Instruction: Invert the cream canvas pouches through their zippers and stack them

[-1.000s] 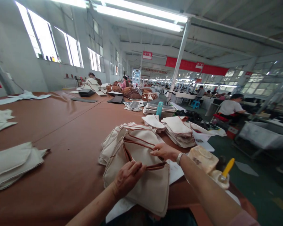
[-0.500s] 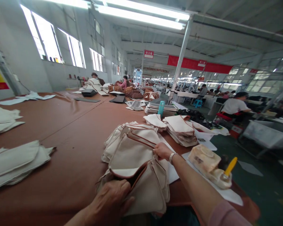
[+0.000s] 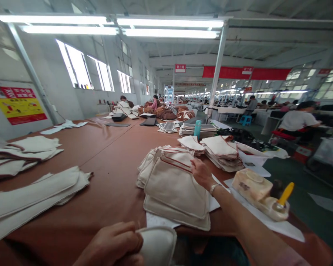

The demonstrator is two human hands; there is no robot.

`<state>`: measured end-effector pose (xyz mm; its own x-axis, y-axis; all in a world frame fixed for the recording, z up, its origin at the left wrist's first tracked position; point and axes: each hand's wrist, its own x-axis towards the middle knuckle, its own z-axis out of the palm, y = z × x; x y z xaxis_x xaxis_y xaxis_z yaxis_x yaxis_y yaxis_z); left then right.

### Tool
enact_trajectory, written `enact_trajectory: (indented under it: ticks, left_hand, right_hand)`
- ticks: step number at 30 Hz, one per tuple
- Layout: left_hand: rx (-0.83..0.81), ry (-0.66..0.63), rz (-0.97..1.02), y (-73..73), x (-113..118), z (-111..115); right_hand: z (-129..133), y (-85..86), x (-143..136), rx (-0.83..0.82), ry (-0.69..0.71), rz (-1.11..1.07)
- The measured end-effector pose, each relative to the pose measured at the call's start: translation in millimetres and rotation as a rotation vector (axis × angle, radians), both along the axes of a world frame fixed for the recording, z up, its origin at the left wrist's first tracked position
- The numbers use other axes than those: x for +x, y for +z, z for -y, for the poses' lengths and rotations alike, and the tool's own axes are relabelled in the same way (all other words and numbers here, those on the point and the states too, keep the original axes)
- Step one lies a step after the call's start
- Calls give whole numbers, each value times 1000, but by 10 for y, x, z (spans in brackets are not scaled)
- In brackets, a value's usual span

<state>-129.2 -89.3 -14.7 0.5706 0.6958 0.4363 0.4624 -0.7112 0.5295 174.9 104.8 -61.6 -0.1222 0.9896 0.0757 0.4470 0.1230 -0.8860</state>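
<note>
At the bottom of the view, my left hand (image 3: 113,240) is closed on a cream fabric panel (image 3: 158,244) with a stitched edge, held off the table's front edge. The panel's lower part is out of frame. My right hand (image 3: 203,173) reaches over the pile of cream fabric panels (image 3: 176,188), its fingers pinched at the upper right edge of a panel there, by a brown-trimmed edge. This pile lies partly fanned out, with white paper (image 3: 162,221) showing under its near side.
The brown-covered table (image 3: 111,184) carries more cream panels (image 3: 41,192) at left and a brown-edged stack (image 3: 220,149) at right. A stained plastic container (image 3: 252,184) and a yellow-handled brush (image 3: 286,194) stand at the right edge. A teal bottle (image 3: 197,129) is farther back.
My left hand has drawn a panel off the pile, down toward me. My right hand stays at the pile's upper right edge. The view has shifted left and upward.
</note>
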Motion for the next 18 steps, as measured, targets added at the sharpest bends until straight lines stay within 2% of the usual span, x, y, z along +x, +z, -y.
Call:
enact_trajectory:
  ticks: [2, 5, 9, 12, 14, 16, 18]
  left_hand:
    - [-215, -185, 112, 191, 223, -19]
    - [-516, -348, 169, 417, 508, -61]
    - [-680, -497, 201, 591, 689, -97]
    - [-735, -534, 245, 627, 722, -114]
    - [-794, -527, 349, 599, 736, -123]
    - [-876, -462, 496, 527, 744, -150]
    - [-884, -351, 587, 419, 734, -217]
  right_hand:
    - [322, 79, -85, 51, 102, -146]
    - [840, 191, -123, 32, 318, -328]
    - [1248, 372, 96, -61, 503, -498]
    - [1366, 432, 357, -203, 644, -635]
    - [1450, 389, 480, -303, 729, -725]
    - [1567, 298, 532, -361, 772, -789]
    - [1708, 207, 529, -389, 792, -829]
